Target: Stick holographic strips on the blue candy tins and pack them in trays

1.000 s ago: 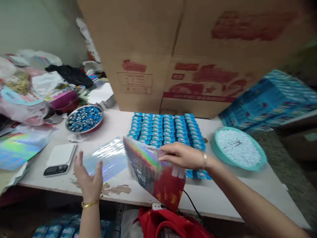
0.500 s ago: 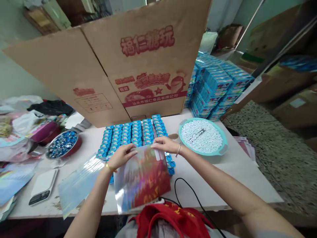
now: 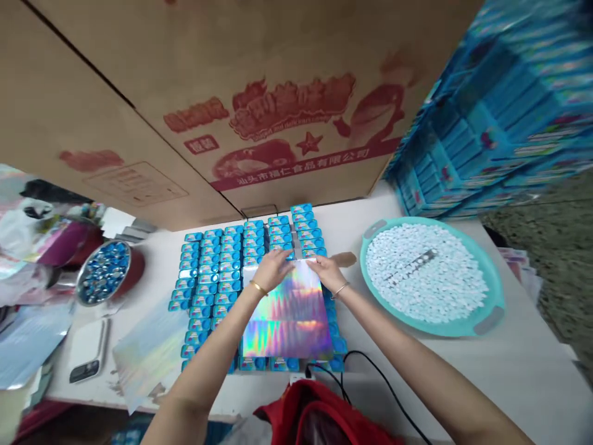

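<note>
Silvery-purple sheen marks the sheet (image 3: pixel 288 315) just below the frame's centre, covering part of the blue packs (image 3: pixel 230 257). Left hand (image 3: pixel 273 271) and right hand (image 3: pixel 328 273) pinch its top edge, fingertips closed on it (a teal basin (image 3: pixel 495 281) sits at right).

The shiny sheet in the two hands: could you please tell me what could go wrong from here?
The left hand and right hand hold the shiny sheet over rows of blue cases; dragging it might push some out of line. The right forearm passes near the basin, so a wide swing could perhaps spill its white pieces.
</note>
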A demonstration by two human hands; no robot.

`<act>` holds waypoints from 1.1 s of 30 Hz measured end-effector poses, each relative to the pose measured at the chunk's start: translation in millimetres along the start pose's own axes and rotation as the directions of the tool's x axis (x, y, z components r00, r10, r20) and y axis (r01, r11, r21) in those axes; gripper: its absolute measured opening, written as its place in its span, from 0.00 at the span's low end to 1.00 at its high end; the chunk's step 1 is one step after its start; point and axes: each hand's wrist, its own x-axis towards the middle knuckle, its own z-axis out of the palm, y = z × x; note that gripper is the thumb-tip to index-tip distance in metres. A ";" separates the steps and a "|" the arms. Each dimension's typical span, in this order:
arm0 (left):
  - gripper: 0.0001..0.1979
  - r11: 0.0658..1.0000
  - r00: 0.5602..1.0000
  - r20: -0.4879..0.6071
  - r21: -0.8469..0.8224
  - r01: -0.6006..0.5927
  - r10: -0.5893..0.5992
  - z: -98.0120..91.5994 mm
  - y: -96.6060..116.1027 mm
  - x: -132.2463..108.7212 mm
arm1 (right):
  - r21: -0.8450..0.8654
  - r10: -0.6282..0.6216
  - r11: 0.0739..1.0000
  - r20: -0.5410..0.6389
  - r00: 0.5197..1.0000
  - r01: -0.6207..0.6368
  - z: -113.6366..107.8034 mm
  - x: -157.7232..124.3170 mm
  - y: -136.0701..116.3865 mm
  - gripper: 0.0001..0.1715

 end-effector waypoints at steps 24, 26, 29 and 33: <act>0.07 0.732 0.868 -0.296 -0.673 0.106 -0.398 -2.3 45.2 -12.6 | -0.481 -0.240 0.851 -0.001 0.971 0.210 -16.6 30.0 14.2 0.20; 0.10 0.524 0.753 -0.258 -0.841 0.134 -0.605 -10.2 46.5 -1.8 | -0.538 -0.397 0.783 -0.045 0.917 0.312 -17.2 22.3 4.5 0.23; 0.14 0.278 0.697 -0.135 -0.956 0.096 -0.704 -8.5 44.3 23.4 | -0.448 -0.468 0.813 -0.123 0.875 0.371 -14.6 12.8 -10.2 0.28; 0.15 0.157 0.696 -0.061 -0.985 0.076 -0.716 4.4 45.5 48.6 | -0.201 -0.261 0.953 -0.161 0.952 0.228 -5.2 14.9 -20.4 0.30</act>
